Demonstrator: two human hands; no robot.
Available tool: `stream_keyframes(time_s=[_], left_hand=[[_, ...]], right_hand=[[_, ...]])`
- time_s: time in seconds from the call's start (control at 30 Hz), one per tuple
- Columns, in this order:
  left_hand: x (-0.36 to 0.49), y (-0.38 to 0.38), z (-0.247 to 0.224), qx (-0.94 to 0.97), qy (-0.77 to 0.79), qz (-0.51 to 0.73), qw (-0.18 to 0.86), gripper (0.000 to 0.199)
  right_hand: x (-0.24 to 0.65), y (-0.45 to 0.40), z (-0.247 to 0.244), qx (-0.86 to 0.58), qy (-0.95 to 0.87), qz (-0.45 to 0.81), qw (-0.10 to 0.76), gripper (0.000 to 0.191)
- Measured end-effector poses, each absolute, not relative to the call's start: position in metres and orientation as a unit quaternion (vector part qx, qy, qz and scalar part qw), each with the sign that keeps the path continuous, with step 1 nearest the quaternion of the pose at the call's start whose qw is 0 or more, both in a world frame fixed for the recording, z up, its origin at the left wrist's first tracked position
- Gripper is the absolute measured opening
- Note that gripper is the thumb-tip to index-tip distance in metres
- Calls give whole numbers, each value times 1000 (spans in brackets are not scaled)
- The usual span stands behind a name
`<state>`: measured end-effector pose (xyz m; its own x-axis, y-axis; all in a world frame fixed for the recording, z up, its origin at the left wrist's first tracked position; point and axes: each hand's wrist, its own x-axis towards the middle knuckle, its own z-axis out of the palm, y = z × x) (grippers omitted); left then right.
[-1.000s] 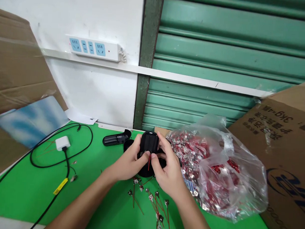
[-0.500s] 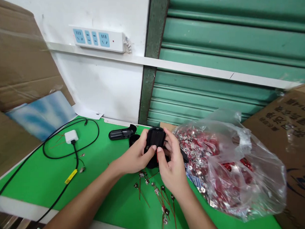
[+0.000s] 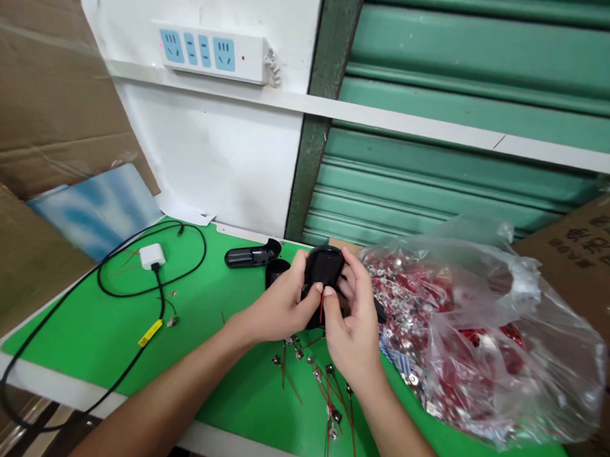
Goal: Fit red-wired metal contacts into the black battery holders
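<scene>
A black plastic part point(image 3: 326, 264) with a rounded top is held upright between both hands. My left hand point(image 3: 290, 300) grips its left side, thumb on its lower front. My right hand point(image 3: 353, 309) is closed on its right side, with the thumb at a short red wire point(image 3: 321, 308) that hangs from the lower edge. Further black pieces lie behind and below the hands, partly hidden. Just below, several small metal discs with red wires point(image 3: 332, 395) are scattered on the green tabletop point(image 3: 239, 399).
A black handle-like piece point(image 3: 251, 255) lies behind the hands. On the left are a white adapter point(image 3: 152, 256) and a looped black cable point(image 3: 130, 376). A clear bag of metal parts point(image 3: 481, 354) fills the right. Cardboard point(image 3: 43, 113) stands left; a power strip point(image 3: 211, 52) is on the wall.
The camera view has shifted, so the scene sits slightly further right and the wall higher. Both hands still hold the black part, which now shows more of its front; the red wire is more visible.
</scene>
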<state>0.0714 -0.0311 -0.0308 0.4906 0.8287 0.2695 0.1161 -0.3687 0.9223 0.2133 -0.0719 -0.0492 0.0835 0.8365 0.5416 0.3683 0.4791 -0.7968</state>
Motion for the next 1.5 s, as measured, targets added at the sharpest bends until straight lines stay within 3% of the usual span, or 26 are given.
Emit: stream_keyframes(time_s=[0.4, 0.6, 1.13, 1.33, 1.5], left_hand=[[68, -31, -26, 729, 328, 375, 469, 28], [62, -30, -19, 726, 325, 348, 496, 35], [73, -35, -32, 738, 336, 392, 434, 45], [76, -40, -30, 726, 367, 389, 432, 43], [70, -34, -21, 700, 351, 371, 499, 42]], right_hand=[[220, -69, -47, -460, -643, 269, 550, 54], [224, -70, -48, -477, -669, 221, 526, 55], [212, -72, -58, -501, -688, 103, 515, 62], [208, -71, -59, -510, -674, 128, 519, 63], [216, -72, -48, -521, -686, 129, 492, 61]])
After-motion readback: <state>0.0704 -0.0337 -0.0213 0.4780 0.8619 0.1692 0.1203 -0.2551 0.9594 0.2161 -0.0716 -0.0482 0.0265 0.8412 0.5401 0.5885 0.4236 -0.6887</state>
